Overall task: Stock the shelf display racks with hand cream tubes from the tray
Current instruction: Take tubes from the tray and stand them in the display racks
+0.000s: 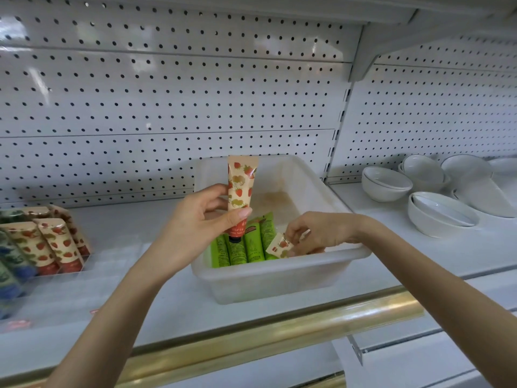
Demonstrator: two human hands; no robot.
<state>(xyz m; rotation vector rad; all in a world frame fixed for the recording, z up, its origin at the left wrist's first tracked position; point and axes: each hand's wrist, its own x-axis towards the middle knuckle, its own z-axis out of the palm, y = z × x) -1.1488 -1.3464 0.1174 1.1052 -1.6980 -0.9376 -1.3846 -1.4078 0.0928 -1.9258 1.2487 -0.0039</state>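
Note:
A white plastic tray (pixel 282 273) sits on the shelf in the middle. Several green hand cream tubes (pixel 237 246) lie in its near left part. My left hand (pixel 204 219) holds a strawberry-print tube (pixel 240 189) upright above the tray, cap end down. Inside the tray at its near right, my right hand (pixel 316 233) pinches a second strawberry-print tube (pixel 279 246) by its flat end. A clear display rack (pixel 84 257) at the left holds strawberry-print tubes (pixel 56 242) and blue-and-green ones (pixel 11 264).
White bowls (pixel 386 186) and plates (pixel 475 186) are stacked on the shelf to the right. A pegboard back wall (pixel 195 102) rises behind. A gold rail (pixel 279 334) runs along the shelf's front edge. Bare shelf lies between rack and tray.

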